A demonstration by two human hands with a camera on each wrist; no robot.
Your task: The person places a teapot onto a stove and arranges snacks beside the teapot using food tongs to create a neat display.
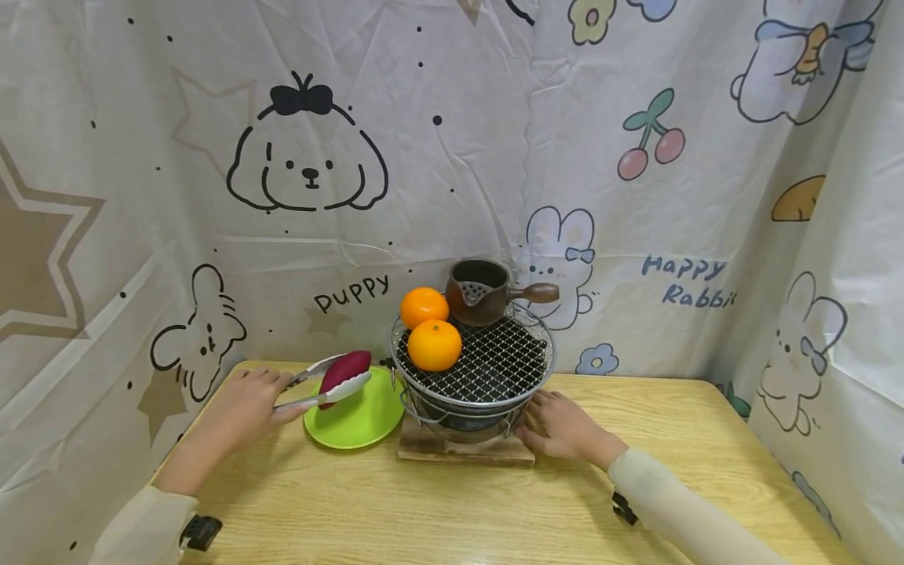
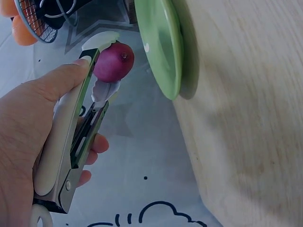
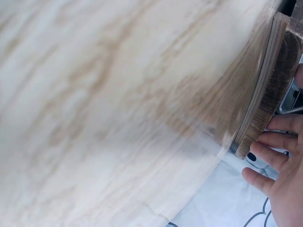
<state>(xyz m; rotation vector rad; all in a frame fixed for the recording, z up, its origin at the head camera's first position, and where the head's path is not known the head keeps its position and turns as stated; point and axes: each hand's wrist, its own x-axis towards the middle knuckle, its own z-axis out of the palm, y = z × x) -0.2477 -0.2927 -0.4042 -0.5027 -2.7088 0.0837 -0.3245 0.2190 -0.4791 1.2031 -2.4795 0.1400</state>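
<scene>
My left hand point(image 1: 247, 402) grips a pair of metal tongs point(image 1: 351, 387) with white scalloped tips. Between those tips is a dark magenta sweet potato point(image 1: 352, 363), held above the green plate point(image 1: 353, 430). In the left wrist view the sweet potato point(image 2: 113, 64) shows end-on, and the thumb lies along one arm of the tongs point(image 2: 64, 137). My right hand point(image 1: 568, 430) is at the right side of the round grill point(image 1: 508, 357). Its fingers point(image 3: 270, 156) are extended, with fingertips right at the edge of the wooden board point(image 3: 267, 101) under the grill.
Two oranges, one in front point(image 1: 434, 347) and one behind point(image 1: 424, 307), sit on the left of the grill's wire mesh. A brown side-handled pot point(image 1: 480, 310) stands at the mesh's back. The wooden table point(image 1: 339, 502) ends at a printed curtain point(image 1: 452, 157) behind and at both sides.
</scene>
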